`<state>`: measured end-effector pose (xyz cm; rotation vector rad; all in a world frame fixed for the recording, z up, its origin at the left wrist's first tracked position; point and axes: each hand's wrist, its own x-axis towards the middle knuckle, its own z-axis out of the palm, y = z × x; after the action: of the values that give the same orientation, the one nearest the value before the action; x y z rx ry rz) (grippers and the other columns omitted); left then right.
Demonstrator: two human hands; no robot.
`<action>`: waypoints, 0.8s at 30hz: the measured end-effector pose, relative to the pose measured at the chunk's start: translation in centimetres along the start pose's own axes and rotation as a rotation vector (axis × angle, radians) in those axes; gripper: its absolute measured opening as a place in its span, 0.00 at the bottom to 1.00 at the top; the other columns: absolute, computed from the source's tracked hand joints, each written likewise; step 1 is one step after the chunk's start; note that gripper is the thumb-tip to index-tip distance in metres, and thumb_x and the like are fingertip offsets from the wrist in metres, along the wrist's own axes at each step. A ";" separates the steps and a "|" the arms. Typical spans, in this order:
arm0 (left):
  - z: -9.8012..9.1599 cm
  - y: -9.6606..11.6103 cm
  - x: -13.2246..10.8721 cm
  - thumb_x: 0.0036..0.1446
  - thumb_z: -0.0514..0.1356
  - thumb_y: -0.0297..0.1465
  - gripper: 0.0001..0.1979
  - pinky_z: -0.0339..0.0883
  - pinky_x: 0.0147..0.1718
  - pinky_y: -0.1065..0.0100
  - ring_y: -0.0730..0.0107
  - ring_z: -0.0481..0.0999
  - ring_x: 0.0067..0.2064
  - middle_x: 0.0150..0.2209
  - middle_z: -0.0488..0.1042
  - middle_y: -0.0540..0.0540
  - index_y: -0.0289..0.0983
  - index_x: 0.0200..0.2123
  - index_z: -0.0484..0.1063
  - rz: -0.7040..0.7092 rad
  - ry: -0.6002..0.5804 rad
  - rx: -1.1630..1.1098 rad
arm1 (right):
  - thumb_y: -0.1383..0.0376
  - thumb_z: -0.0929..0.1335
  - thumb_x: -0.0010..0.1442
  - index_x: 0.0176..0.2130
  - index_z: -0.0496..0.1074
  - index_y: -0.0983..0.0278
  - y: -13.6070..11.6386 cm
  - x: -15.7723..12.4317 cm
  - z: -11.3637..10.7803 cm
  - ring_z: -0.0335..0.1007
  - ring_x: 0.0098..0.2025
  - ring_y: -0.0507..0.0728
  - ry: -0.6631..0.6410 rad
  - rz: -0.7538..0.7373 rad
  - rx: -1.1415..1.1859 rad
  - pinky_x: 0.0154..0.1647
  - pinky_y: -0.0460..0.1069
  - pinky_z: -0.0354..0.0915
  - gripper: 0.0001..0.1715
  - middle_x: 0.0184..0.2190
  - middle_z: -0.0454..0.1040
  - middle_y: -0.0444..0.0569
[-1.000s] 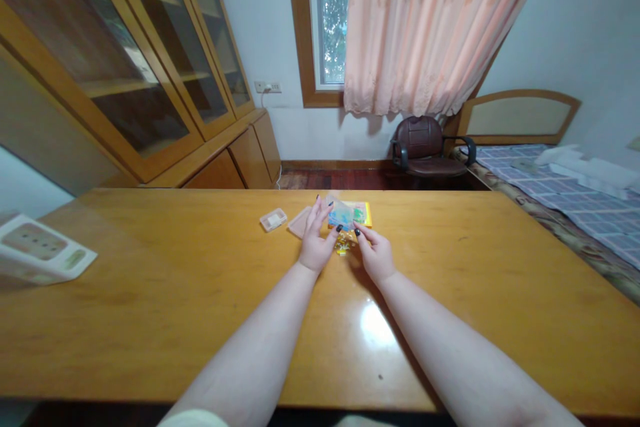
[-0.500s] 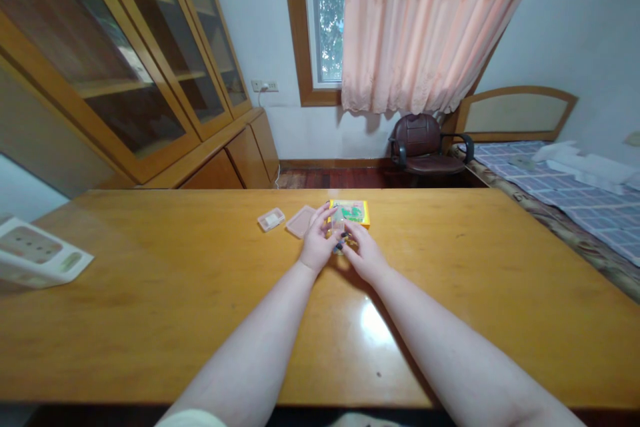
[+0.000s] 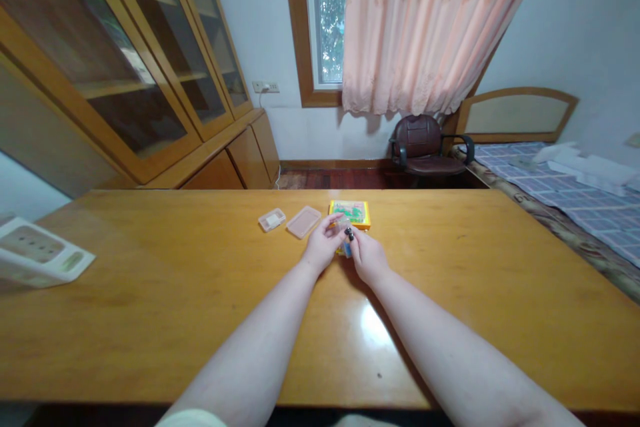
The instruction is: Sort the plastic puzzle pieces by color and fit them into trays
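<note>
Above the middle of the table, my left hand (image 3: 320,247) and my right hand (image 3: 371,259) meet on a small clear plastic packet (image 3: 346,249) with blue and yellow in it. The fingertips of both hands are closed on it, dark nails close together; its contents are too small to make out. Just beyond the hands lies a flat yellow box (image 3: 354,211) with a green and pink printed top. Left of that, a shallow clear plastic tray or lid (image 3: 303,221) rests flat. Farther left is a small clear plastic case (image 3: 272,219) with something whitish inside.
The wooden table (image 3: 165,320) runs across the view. A white holder with dark holes (image 3: 45,253) stands at its left end. Beyond the table are a glass-fronted cabinet (image 3: 165,47), a dark red armchair (image 3: 420,140) and a bed (image 3: 560,167) at the right.
My fingers have shifted on the packet, and the right fingers have drawn in to a pinch. The left hand has moved slightly right, uncovering more of the clear tray.
</note>
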<state>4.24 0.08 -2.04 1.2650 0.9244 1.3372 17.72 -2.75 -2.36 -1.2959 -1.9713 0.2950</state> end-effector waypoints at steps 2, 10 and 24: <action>0.1 0.1 0.0 0.46 0.65 0.30 0.23 0.68 0.49 0.60 0.64 0.76 0.46 0.47 0.74 0.41 0.36 0.48 0.67 -0.015 0.012 -0.019 | 0.65 0.55 0.63 0.54 0.66 0.63 0.0 0.0 0.1 0.75 0.39 0.59 0.027 0.000 -0.030 0.39 0.52 0.69 0.23 0.42 0.76 0.53; 0.8 -0.1 -0.4 0.47 0.63 0.26 0.21 0.69 0.48 0.60 0.64 0.77 0.44 0.48 0.74 0.40 0.35 0.46 0.67 -0.048 0.108 0.000 | 0.64 0.54 0.64 0.51 0.68 0.65 -0.5 0.0 0.8 0.75 0.32 0.59 0.069 0.057 -0.121 0.34 0.51 0.69 0.22 0.39 0.77 0.55; 1.2 0.0 -0.6 0.45 0.64 0.26 0.22 0.71 0.45 0.62 0.63 0.77 0.43 0.46 0.75 0.39 0.34 0.47 0.68 -0.076 0.165 -0.053 | 0.66 0.54 0.64 0.50 0.68 0.67 -1.0 0.1 1.0 0.75 0.35 0.60 0.045 0.171 -0.121 0.35 0.51 0.68 0.22 0.40 0.77 0.56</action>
<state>5.42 -0.66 -1.98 1.0809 1.0337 1.4123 16.39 -2.95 -2.48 -1.5390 -1.8687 0.2298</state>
